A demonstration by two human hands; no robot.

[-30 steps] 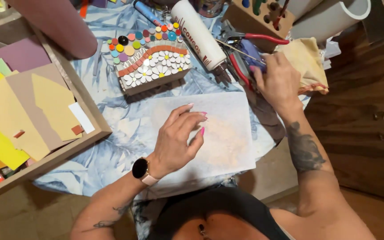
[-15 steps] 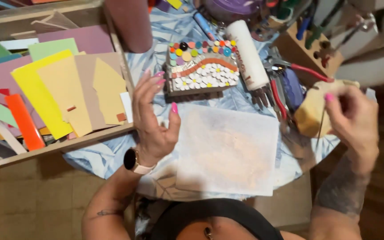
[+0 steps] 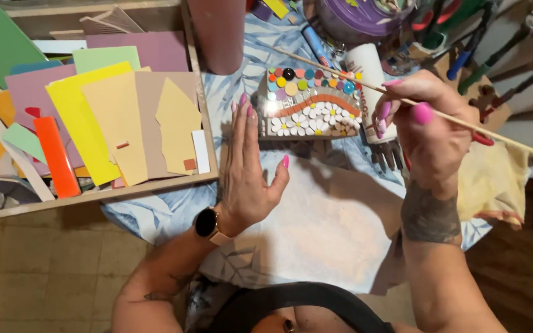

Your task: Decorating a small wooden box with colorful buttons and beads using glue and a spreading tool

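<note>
R hand (image 3: 430, 132), empty 1 s ago, now pinches thin wooden stick (image 3: 495, 132) w/ tip over mosaic block (image 3: 313, 105). L hand (image 3: 248, 169) moved off white paper (image 3: 328, 228), fingers spread flat beside block.

Your right hand (image 3: 430, 132) pinches a thin wooden stick (image 3: 365, 83) that slants from upper left to lower right, passing over the mosaic block (image 3: 311, 103). The block lies flat on the surface, topped with coloured round tiles, an orange wavy band and white flower tiles. Your left hand (image 3: 248, 176) rests flat just beside its left edge.
</note>
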